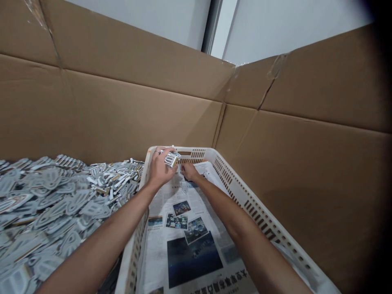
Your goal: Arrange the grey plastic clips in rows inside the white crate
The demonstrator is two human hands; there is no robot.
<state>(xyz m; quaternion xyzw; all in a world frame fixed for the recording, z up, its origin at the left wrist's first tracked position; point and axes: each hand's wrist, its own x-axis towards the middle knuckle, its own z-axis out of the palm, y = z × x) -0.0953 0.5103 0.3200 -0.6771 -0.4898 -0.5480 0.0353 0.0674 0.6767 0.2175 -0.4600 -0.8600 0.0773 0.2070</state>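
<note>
Near the far end of a white plastic basket [251, 206], my left hand [159, 169] is closed around a small bunch of flat grey-and-white slotted pieces [171, 158]. Just to its right, my right hand [190, 171] is low inside the basket with its fingers curled together. Whatever those fingers hold is hidden. A printed newspaper sheet [159, 253] lines the basket, and one pale piece [184, 188] appears to lie on it just below my right hand.
Left of the basket, a large heap of similar flat grey pieces [55, 200] spreads along the cardboard wall [137, 110]. Another cardboard wall [306, 175] rises close on the right. The two walls meet in a corner behind the basket.
</note>
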